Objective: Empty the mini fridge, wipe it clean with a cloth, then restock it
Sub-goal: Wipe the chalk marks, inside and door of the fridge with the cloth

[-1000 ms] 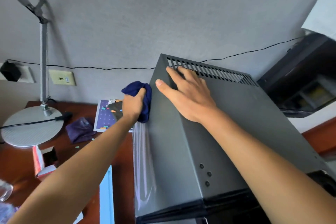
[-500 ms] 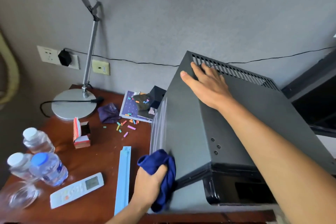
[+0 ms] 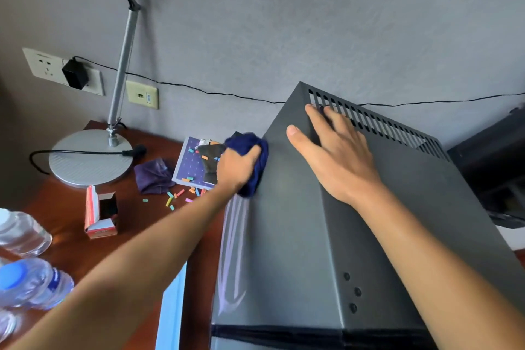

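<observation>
Wiping stage, outside panel.
We see left hand clutching cloth on fridge side, right hand flat on top; restocking remains.

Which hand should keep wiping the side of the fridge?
Left. The left hand already grips the cloth against the fridge side. The right hand lies flat on top, probably steadying it.

A hotel-like room or bedroom: a grey textured wall with sockets, a wooden tabletop carrying a desk lamp, water bottles, and a dark mini fridge set against the wall.
</observation>
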`<state>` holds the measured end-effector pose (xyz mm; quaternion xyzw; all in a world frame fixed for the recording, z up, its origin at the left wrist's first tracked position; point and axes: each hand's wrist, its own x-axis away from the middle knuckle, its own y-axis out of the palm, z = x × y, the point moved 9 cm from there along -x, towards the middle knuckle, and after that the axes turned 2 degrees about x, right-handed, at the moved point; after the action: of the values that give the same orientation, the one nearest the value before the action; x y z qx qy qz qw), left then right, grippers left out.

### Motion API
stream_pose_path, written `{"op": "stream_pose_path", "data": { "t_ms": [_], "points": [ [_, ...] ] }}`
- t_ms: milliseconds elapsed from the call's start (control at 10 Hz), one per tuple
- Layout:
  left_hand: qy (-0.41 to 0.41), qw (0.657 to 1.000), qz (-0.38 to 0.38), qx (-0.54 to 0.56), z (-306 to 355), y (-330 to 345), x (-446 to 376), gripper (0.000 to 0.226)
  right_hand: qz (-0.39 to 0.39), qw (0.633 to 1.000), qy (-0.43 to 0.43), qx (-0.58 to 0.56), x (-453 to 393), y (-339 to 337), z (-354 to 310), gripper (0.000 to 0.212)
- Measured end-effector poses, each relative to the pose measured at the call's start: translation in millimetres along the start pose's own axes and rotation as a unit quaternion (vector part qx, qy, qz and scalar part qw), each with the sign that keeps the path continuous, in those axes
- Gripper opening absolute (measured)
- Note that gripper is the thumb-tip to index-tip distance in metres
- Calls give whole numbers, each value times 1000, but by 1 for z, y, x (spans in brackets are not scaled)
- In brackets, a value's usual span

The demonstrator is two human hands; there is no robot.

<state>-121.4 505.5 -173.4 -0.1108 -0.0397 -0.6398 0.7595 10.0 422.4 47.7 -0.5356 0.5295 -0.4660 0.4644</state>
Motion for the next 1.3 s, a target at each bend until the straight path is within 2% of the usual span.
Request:
{"op": "stream_pose_path", "data": {
  "t_ms": [200, 400, 500, 600, 700, 800, 900, 1000, 1100, 1200, 1300],
  "points": [
    [-22, 999, 23, -19, 12, 11, -63, 39, 1, 1000, 6, -20, 1, -4, -1, 68],
    [-31, 999, 19, -10, 3, 4, -24, 42, 4, 1000, 5, -20, 2, -6, -3, 67],
    [-15, 999, -14, -36, -20, -2, 30, 53, 8, 1000, 4, -20, 2, -6, -3, 67],
    [-3, 998, -45, -52, -59, -15, 110, 53, 2, 1000, 3, -21, 6, -5, -4, 68],
    [-35, 997, -59, -21, -117, -23, 192, 41, -3, 1000, 0, -11, 8, -3, -4, 71],
    [-87, 994, -52, -33, -162, -25, 252, 19, -7, 1000, -3, 6, 7, 0, -2, 74],
    [-129, 989, -61, 30, -165, -29, 288, 39, -6, 1000, -10, 21, 4, 2, 0, 77],
    [-137, 987, -61, 54, -165, -26, 278, 73, -10, 1000, -11, 20, 4, 3, 1, 76],
    [-61, 994, -89, -23, -148, -27, 253, 32, -11, 1000, -11, 18, 3, 3, 0, 76],
    [-1, 992, -85, -90, -134, -18, 196, 21, -13, 1000, -9, 11, 3, 4, 1, 77],
    [23, 993, -54, -99, -109, -10, 120, 39, 1, 1000, -7, 4, 2, 1, -1, 75]
  ]
}}
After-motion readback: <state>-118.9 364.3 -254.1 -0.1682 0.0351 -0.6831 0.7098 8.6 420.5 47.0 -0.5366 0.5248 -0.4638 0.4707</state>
